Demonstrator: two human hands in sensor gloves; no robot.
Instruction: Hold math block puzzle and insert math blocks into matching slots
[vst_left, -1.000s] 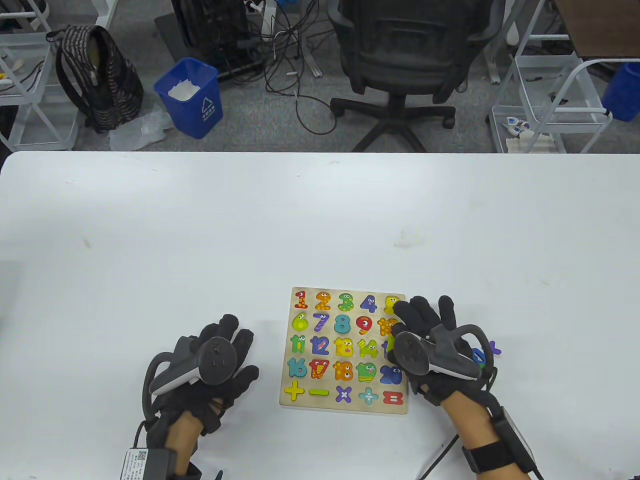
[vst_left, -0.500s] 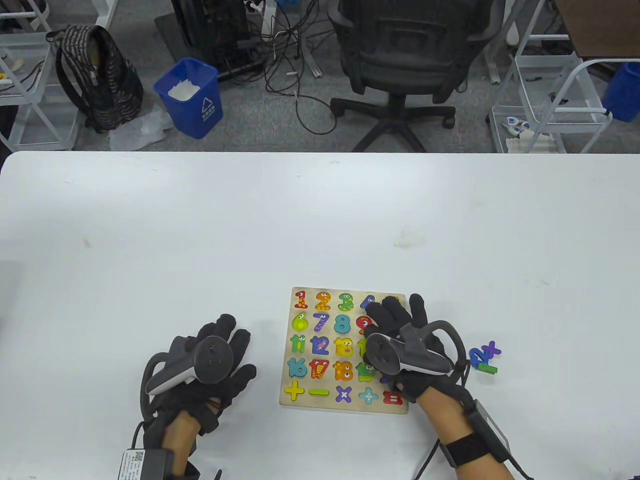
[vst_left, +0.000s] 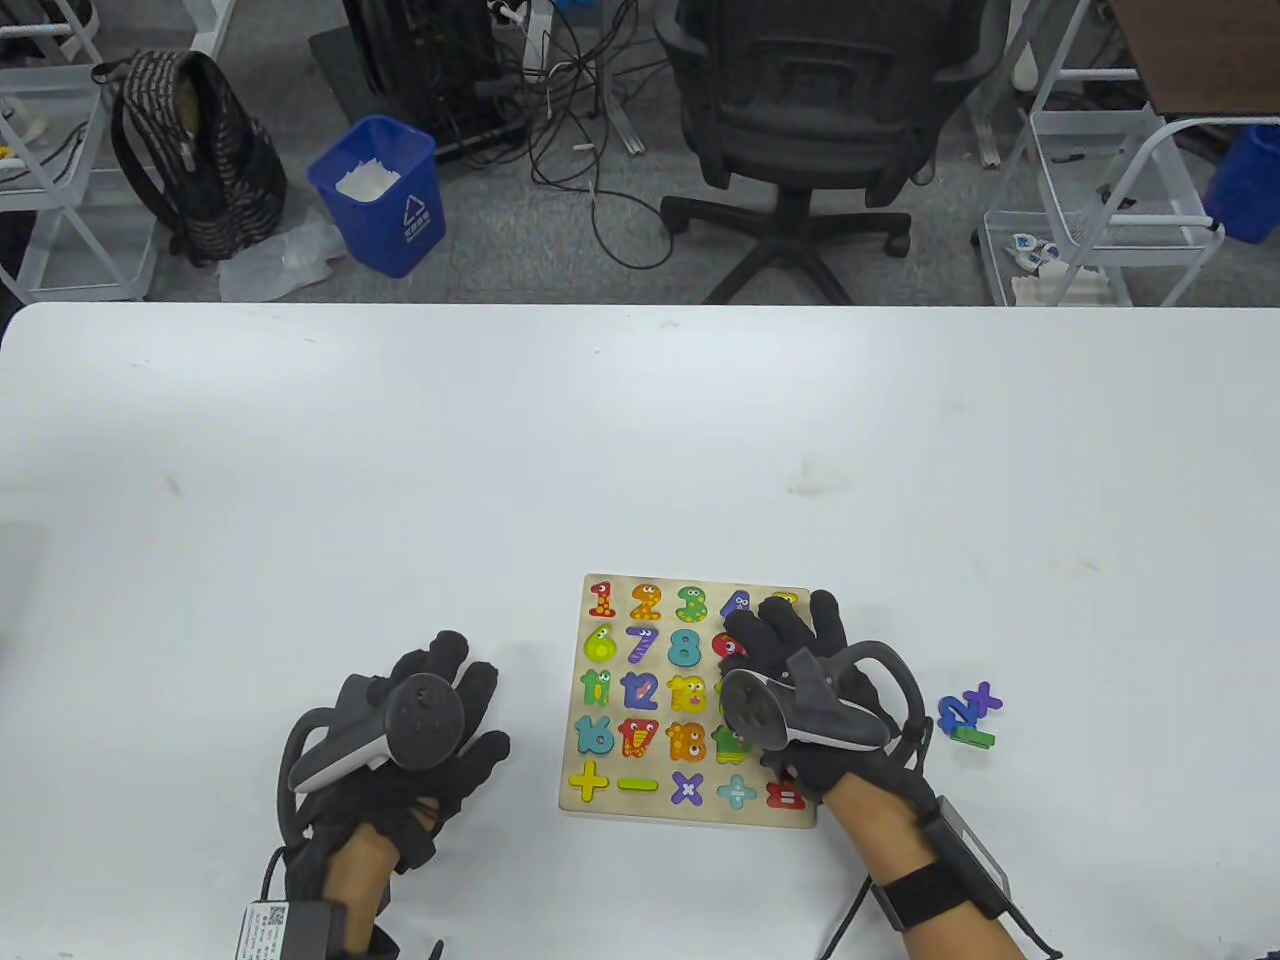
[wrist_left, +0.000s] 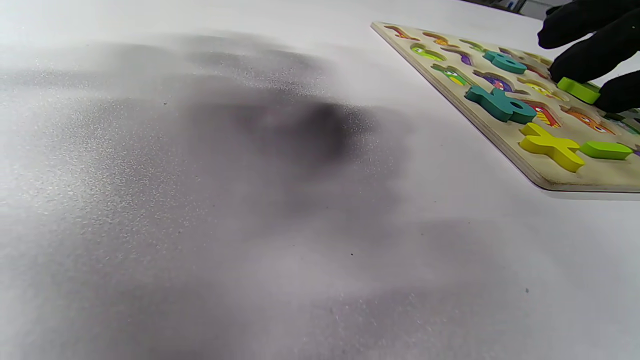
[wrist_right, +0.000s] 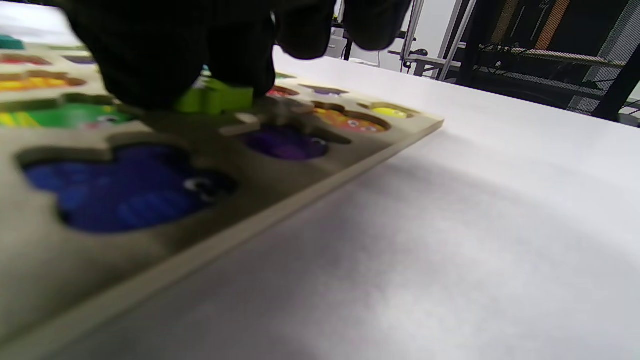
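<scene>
Fingertips of the right hand (vst_left: 800, 690) are pinching a lime-green wooden number block (wrist_right: 215, 98) over the square wooden puzzle board (vst_left: 610, 580) lying on the white table (vst_left: 640, 440), directly above its right-hand slots; the left hand (vst_left: 420, 740) is resting flat, fingers spread, well left of the board.

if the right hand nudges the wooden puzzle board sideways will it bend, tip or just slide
The puzzle board looks like a stiff wooden slab lying flat, so it probably won't bend or tip. On the smooth white table it would likely slide easily. The left hand rests beside it, not on it, so nothing braces it.
</scene>
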